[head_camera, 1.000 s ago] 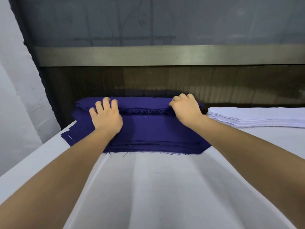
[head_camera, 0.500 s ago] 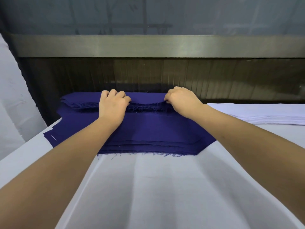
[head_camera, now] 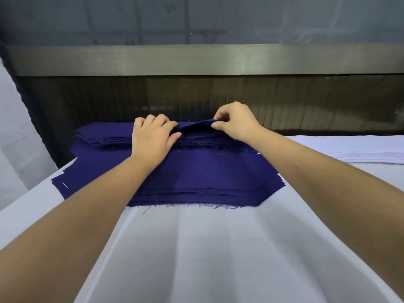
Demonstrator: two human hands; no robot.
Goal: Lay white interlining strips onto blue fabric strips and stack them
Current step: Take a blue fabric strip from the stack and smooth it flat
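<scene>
Two piles of dark blue fabric strips lie at the far side of the table: a flat front pile (head_camera: 207,173) and a higher back pile (head_camera: 105,134) with frayed edges. My right hand (head_camera: 236,122) pinches the top blue strip (head_camera: 196,126) of the back pile between thumb and fingers and lifts its edge. My left hand (head_camera: 153,138) rests on the same pile, fingers curled on that strip's edge. A stack of white interlining strips (head_camera: 354,147) lies to the right, apart from both hands.
A white cloth (head_camera: 207,254) covers the table in front of the blue piles. A dark ribbed panel and a metal rail (head_camera: 201,60) run along the back. The table's left edge drops off beside a pale wall (head_camera: 19,149).
Both hands moved from pressing flat on the blue piles to the back pile's frayed edge. My right hand has pinched the top strip and raised it.
</scene>
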